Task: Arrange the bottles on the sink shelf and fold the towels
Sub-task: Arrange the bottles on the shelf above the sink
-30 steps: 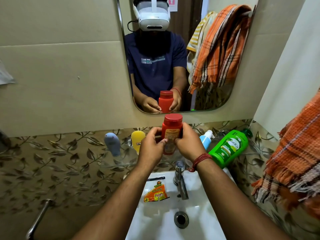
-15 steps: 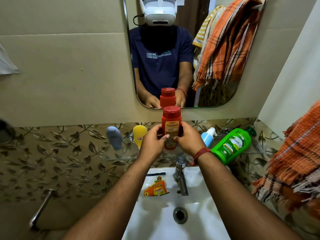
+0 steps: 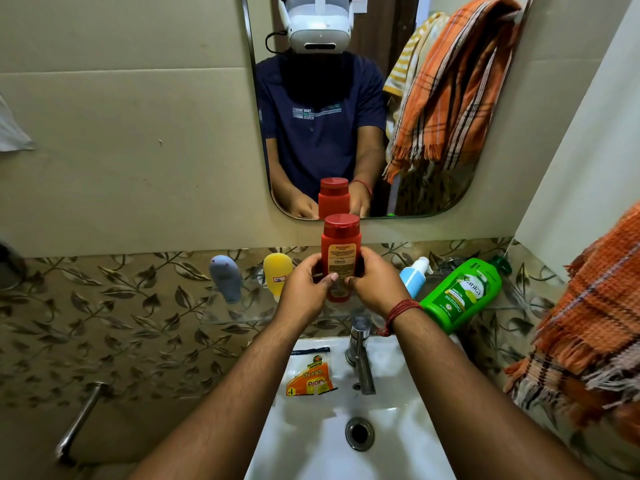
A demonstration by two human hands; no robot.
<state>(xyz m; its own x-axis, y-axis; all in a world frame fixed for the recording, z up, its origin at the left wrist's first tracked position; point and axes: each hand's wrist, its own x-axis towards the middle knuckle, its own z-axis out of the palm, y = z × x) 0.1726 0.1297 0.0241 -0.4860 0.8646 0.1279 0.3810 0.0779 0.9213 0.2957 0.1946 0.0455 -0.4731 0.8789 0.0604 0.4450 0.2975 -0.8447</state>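
- At the far left edge I see a pale scrap of cloth or plastic [image 3: 12, 131] on the wall, cut off by the frame; I cannot tell what it is.
- Low on the left, one metal bar [image 3: 79, 421] juts from the tiled wall, its lower end blurred.
- On the clear glass shelf [image 3: 239, 315], whose edges are hard to trace against the leaf-patterned tiles, I count five bottles. Leftmost is a grey-blue rounded plastic bottle [image 3: 225, 278], then a yellow rounded plastic bottle [image 3: 277, 273] with a small label I cannot read.
- My left hand [image 3: 306, 289] and right hand [image 3: 375, 284] both grasp the red plastic bottle with a red flip cap [image 3: 340, 252], fingers curled round its lower half from each side. It stands upright at the shelf's middle; its base is hidden behind my fingers, so I cannot tell whether it touches the glass.
- A red thread band [image 3: 398, 311] circles my right wrist.
- Right of my hands, a blue bottle with a white pump top [image 3: 415, 277] is partly hidden by my right hand.
- The green shampoo bottle [image 3: 462, 294] leans tilted at the shelf's right end.
- Below, the white ceramic sink [image 3: 311, 445] holds one orange scrub-pad packet [image 3: 310, 375] beside the one steel tap [image 3: 360, 358].
- One orange checked towel with fringes [image 3: 588, 334] hangs at the right, cut off by the frame; the mirror [image 3: 433, 188] shows orange and yellow-striped towels.
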